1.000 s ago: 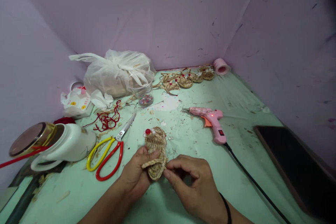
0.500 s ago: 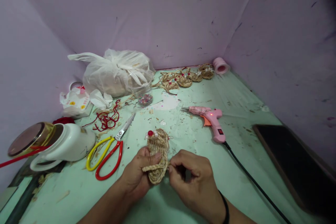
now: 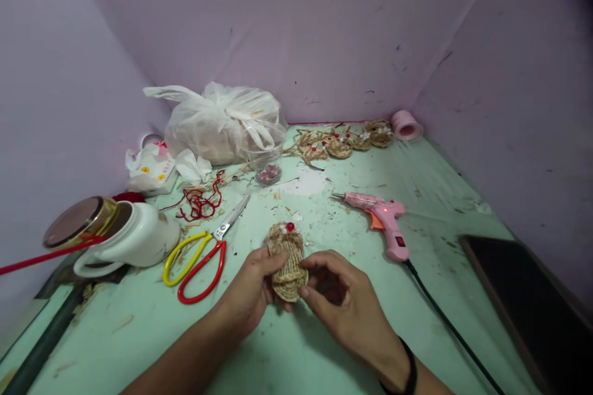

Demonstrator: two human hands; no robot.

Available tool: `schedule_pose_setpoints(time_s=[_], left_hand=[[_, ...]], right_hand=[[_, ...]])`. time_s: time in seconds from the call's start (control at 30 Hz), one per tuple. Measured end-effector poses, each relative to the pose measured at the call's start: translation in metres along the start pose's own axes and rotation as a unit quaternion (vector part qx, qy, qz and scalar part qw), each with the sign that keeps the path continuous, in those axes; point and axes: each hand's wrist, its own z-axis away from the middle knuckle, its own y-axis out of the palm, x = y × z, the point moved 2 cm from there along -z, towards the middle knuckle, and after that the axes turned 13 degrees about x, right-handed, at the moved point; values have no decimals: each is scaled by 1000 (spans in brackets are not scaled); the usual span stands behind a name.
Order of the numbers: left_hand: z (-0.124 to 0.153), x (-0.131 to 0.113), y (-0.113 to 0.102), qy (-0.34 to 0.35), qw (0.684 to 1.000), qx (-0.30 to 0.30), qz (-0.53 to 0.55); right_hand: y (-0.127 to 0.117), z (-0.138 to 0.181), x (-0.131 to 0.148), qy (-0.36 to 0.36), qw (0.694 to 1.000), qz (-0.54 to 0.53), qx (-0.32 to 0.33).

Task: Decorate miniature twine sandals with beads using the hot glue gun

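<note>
A small woven straw slipper point(image 3: 288, 259), with a straw strap across its lower part and a red bead and white beads at its top end, is held above the table. My left hand point(image 3: 252, 284) is closed on its left side, thumb on the front and fingers behind. My right hand point(image 3: 345, 305) grips its right edge by the strap's end, with the index finger above and the thumb below. Scissors point(image 3: 220, 231) with a yellow and a red handle lie partly open to the left. To the right rests a pink glue gun point(image 3: 382, 216), its light glowing.
Behind stand a tied white plastic bag point(image 3: 222, 123), a clear cup of beads point(image 3: 269, 173) and several beaded straw pieces point(image 3: 340, 147). Red yarn point(image 3: 199, 203) and a white mug point(image 3: 151, 234) are at left. A pink spool point(image 3: 406, 125) and dark phone-like slab point(image 3: 523, 296) sit at right.
The slipper has turned, so its red bead is now at the top right. My right fingers have spread from a pinch at the strap's end to the slipper's edge. The view has shifted slightly.
</note>
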Motion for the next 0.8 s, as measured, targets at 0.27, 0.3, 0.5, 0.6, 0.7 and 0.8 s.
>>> schedule_pose_setpoints(time_s=[0.27,0.3,0.5,0.6,0.7,0.8], left_hand=[[19,-27,-27,-61,932,-70,-351],[23,-29,-30,-39,921,-82,-378],[36,-5,-26,70,882,-51,-464],[33,4,-24,117,865,-60,-484],[30,6,-28,118,877,-73,-461],[29,4,-31,80,891,-83,-439]], right_hand=[[0,0,-8,-7,998,59,-3],[0,1,-8,-7,998,68,-2],[3,3,-10,-9,995,103,8],[2,5,-8,-3,989,149,0],[0,6,-8,-2,989,150,-6],[-1,5,-9,17,995,102,8]])
